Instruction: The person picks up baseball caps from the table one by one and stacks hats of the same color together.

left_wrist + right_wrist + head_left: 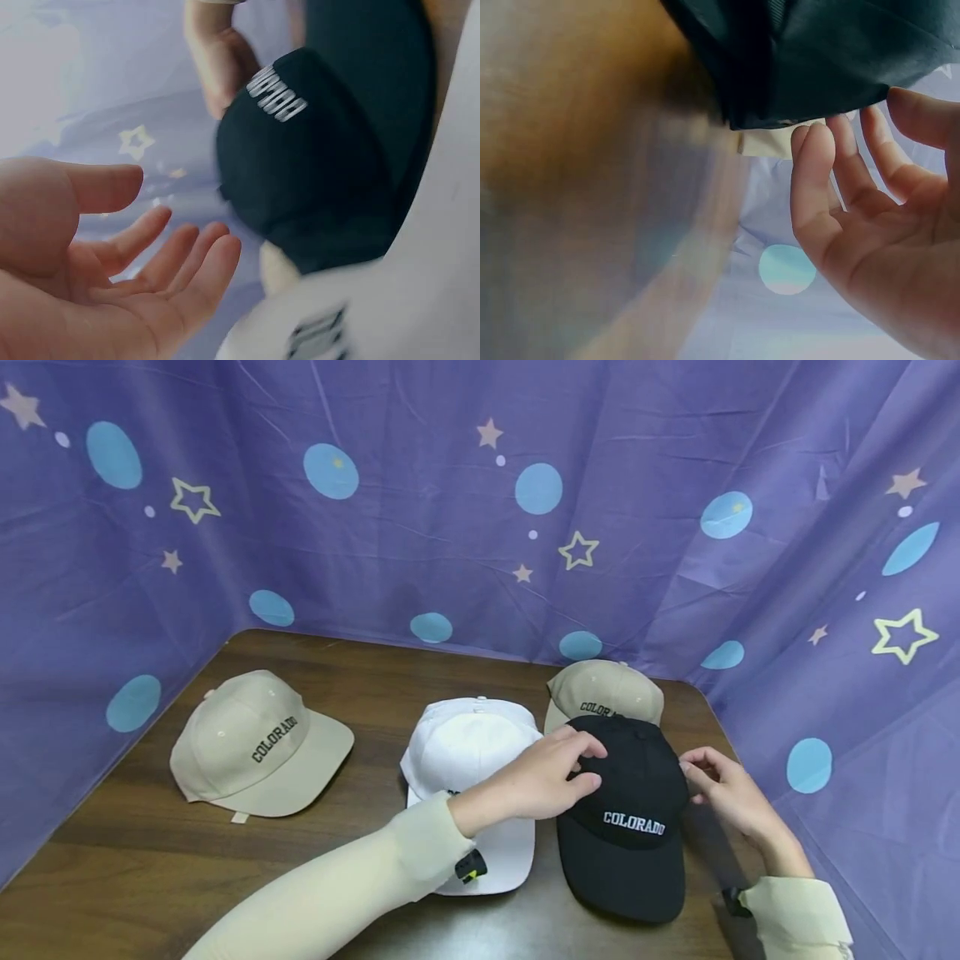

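A black baseball cap point(626, 785) with white COLORADO lettering lies at the right of the table, brim toward me. My left hand point(536, 777) reaches over the white caps point(476, 752), its fingers loosely bent beside the black cap's crown. In the left wrist view, the palm point(150, 300) holds nothing and a gap separates the fingertips from the black cap point(300, 165). At the cap's other side is my right hand point(731, 797). Its thumb and fingertips are right at the cap's lower edge in the right wrist view, spread apart from one another.
Behind the black cap sits a beige cap point(606, 687), partly covered by it. Another beige cap point(255, 743) rests at the left of the brown wooden table point(360, 760). The white caps look nested together. A purple curtain point(435, 527) with stars and dots surrounds the table's back and sides.
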### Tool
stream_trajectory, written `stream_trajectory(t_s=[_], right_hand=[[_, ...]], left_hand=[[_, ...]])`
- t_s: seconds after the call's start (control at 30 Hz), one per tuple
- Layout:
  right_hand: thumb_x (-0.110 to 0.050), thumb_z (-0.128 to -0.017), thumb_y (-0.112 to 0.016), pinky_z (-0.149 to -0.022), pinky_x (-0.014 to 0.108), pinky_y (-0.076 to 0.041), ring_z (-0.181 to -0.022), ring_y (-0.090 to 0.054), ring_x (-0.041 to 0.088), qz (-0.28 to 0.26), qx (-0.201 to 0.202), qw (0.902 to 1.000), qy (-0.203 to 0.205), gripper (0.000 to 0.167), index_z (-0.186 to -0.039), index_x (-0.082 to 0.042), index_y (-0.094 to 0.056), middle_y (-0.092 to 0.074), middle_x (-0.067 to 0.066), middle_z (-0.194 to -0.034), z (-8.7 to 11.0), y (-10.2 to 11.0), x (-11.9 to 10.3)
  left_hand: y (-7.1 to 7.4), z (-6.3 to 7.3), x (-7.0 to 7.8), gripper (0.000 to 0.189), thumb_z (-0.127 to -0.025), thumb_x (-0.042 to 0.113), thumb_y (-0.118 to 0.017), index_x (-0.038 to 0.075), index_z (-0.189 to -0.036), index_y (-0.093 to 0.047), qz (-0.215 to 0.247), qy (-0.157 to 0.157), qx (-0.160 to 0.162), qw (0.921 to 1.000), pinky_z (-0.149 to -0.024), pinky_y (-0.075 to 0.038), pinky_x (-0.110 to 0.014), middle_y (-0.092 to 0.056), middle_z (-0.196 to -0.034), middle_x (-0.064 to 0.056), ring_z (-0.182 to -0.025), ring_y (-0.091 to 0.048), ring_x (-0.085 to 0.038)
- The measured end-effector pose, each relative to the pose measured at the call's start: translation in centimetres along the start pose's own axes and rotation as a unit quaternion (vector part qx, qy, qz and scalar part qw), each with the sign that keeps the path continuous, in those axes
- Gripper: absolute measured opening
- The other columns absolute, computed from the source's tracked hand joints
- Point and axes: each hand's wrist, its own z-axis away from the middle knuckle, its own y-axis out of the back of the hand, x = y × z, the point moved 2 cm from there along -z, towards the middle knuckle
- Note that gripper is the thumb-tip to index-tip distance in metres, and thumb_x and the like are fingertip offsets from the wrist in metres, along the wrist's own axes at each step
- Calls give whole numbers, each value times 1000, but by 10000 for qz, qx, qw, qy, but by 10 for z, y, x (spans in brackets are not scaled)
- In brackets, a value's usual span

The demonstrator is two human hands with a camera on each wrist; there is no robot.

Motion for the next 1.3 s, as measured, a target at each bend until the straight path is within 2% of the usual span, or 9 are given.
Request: stream_trajectory(t_s=[0.2,0.43,0.57,0.67,0.8,1.03,1.13,1.23,1.3], right_hand=[[-28,-112,-56,-74,32,-60,-85,-69,16,281,11,9994,197,37,-136,1,-59,-65,22,-124,-14,17,-14],[-25,-112,-57,-76,27,-60,-89,-66,3,274,-37,9986,454,41,-142,2,-57,-65,24,-127,-56,34,-39],[-30,-113,-53,-87,37,-61,-107,-70,24,421,-330,9979,360,51,-152,3,-49,-59,30,-141,-81,36,-48],[-30,-114,-51,-101,52,-56,-128,-60,46,503,-595,9967,216,57,-156,5,-41,-50,33,-151,-97,35,-47],[-33,-115,-46,-115,64,-40,-149,-35,55,378,-974,9945,-72,65,-162,9,-28,-32,36,-163,-114,33,-34],[-39,-117,-37,-120,65,-33,-158,-11,54,-1198,-1477,9799,-611,77,-166,7,-1,-3,34,-172,-132,19,-4],[-43,-116,-37,-122,64,-30,-159,-14,49,-1508,-1525,9741,-715,78,-167,6,-3,-9,33,-172,-133,15,3],[-45,-115,-41,-120,58,-37,-150,-40,40,-1412,-1450,9769,-691,76,-166,6,-15,-30,31,-165,-134,15,7],[-42,-115,-45,-114,49,-47,-133,-58,26,-1284,-1265,9815,-647,69,-161,6,-29,-49,23,-150,-134,17,8]], left_hand=[[47,17,-3,29,-106,14,-65,9,-134,-67,494,-185,423,9977,-97,-54,-28,-65,-131,-9,-113,-66,-19],[93,34,-26,29,-105,12,-66,9,-134,-68,606,-359,1063,9918,-99,-56,-33,-68,-130,-3,-114,-67,-17],[111,43,-42,25,-105,13,-67,13,-130,-71,582,-335,1384,9881,-99,-56,-35,-71,-127,0,-114,-68,-14],[120,49,-52,25,-105,12,-67,12,-129,-71,660,-249,1561,9852,-98,-56,-36,-72,-127,0,-111,-70,-15],[127,57,-63,24,-105,12,-67,12,-129,-72,743,-100,1708,9824,-99,-56,-38,-72,-127,-1,-113,-69,-17],[133,69,-84,23,-106,12,-66,11,-129,-71,754,141,1794,9808,-102,-54,-42,-73,-126,-3,-118,-68,-20],[135,73,-94,23,-106,13,-66,11,-129,-71,752,235,1818,9802,-103,-53,-43,-72,-126,-4,-120,-67,-21],[137,76,-104,23,-106,11,-66,10,-128,-71,719,288,1872,9793,-104,-52,-45,-72,-126,-5,-121,-66,-22],[137,77,-110,23,-106,10,-66,9,-128,-71,739,325,1895,9786,-104,-52,-45,-72,-126,-7,-121,-66,-23]])
